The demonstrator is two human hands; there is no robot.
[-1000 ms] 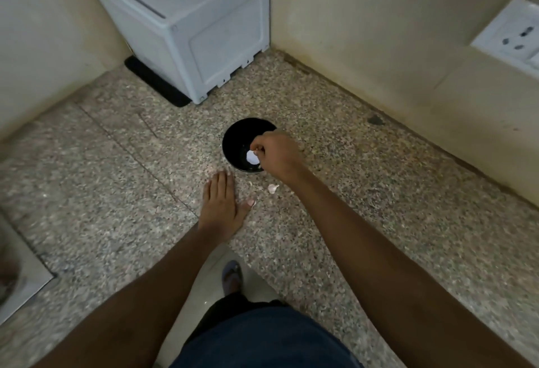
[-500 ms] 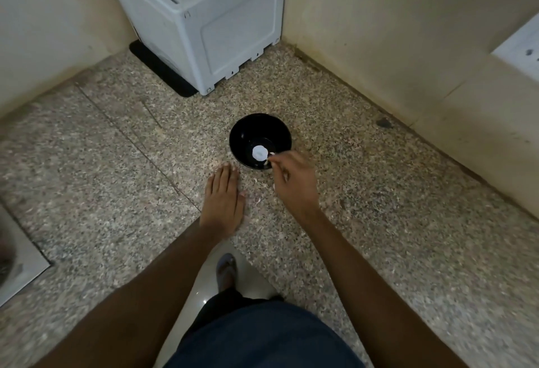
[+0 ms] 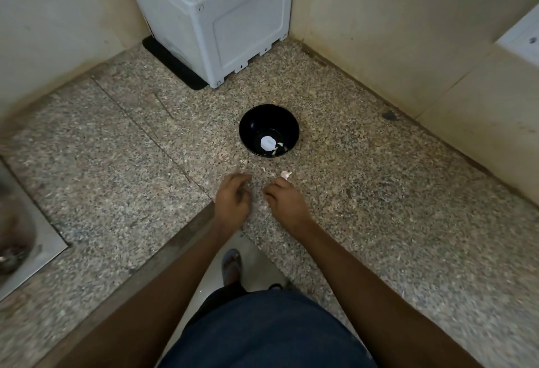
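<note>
A black bowl (image 3: 269, 130) stands on the speckled granite counter (image 3: 379, 192). A round white piece and a few pale peel scraps lie in its bottom. One small pale garlic clove (image 3: 286, 174) lies on the counter just in front of the bowl, with tiny peel bits beside it. My right hand (image 3: 287, 202) hovers just behind the clove with loosely curled fingers and holds nothing I can see. Close to its left, my left hand (image 3: 233, 199) is also loosely curled and holds nothing.
A white boxy appliance (image 3: 215, 14) on a black mat (image 3: 172, 64) fills the back corner. Cream walls close in the back and right, with a wall socket (image 3: 522, 37) at right. A steel sink (image 3: 20, 230) is at far left. The counter's inner corner edge (image 3: 186, 239) is below my hands.
My right hand has drawn back from the bowl toward me. My left hand has lifted from lying flat on the counter and curled. The view has tilted so the bowl sits farther away.
</note>
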